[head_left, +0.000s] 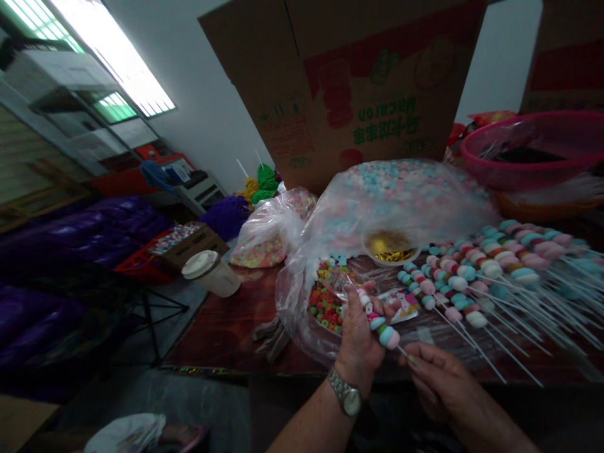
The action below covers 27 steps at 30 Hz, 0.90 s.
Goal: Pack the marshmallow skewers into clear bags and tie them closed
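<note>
My left hand (356,336), with a metal watch (346,393) at the wrist, is closed around the candy part of a candy skewer (389,336) threaded with pink, white, blue and green pieces. Its white stick runs down to the right, where my right hand (438,377) pinches the lower end. Close behind the left hand lie small ring-shaped candies (325,299) in red, green, orange and yellow, inside an opened clear plastic bag (292,302). A printed packet (400,306) lies just past the fingers. To the right, many finished-looking candy skewers (491,267) are piled with sticks toward me.
A large clear bag of pastel candies (401,182) fills the table's back, before a cardboard box (358,82). A round tub (394,246) holds gold bits. A lidded paper cup (212,274) stands left, by a tied candy bag (264,242). A pink basin (533,145) sits back right.
</note>
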Available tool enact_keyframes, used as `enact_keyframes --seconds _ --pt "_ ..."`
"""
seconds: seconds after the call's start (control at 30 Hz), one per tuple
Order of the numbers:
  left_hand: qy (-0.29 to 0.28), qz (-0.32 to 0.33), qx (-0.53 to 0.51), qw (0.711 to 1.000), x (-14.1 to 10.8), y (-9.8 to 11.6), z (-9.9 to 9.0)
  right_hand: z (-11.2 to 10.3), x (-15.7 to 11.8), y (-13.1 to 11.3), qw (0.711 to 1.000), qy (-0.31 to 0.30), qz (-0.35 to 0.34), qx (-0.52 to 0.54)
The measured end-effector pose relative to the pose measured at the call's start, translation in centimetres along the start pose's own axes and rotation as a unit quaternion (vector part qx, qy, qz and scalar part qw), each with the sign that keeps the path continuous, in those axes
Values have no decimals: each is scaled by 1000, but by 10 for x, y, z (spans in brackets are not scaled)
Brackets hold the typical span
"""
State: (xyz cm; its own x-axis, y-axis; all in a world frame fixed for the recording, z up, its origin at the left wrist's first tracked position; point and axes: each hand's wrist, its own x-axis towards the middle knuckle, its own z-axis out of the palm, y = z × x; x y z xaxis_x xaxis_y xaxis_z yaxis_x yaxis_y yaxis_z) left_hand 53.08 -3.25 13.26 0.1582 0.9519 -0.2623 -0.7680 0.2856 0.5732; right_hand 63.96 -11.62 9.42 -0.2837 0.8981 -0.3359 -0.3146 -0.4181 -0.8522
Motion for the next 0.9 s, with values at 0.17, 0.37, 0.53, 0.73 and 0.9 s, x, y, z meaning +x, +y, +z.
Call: enact_keyframes --seconds 0.17,0.37,0.53,0.73,0.9 --pt "-36 -48 61 996 7 16 -10 -8 2 1 993 4 11 114" --pt "-86 -61 16 994 15 39 -1 -10 -2 -7 1000 -17 18 14" --pt "40 -117 -19 992 10 31 9 -22 0 1 800 204 -332 -455" --pt "103 -113 -7 988 8 26 9 -35 3 6 518 252 -506 -642" --pt "96 -80 27 992 6 21 11 -19 -3 -1 673 201 -462 -541"
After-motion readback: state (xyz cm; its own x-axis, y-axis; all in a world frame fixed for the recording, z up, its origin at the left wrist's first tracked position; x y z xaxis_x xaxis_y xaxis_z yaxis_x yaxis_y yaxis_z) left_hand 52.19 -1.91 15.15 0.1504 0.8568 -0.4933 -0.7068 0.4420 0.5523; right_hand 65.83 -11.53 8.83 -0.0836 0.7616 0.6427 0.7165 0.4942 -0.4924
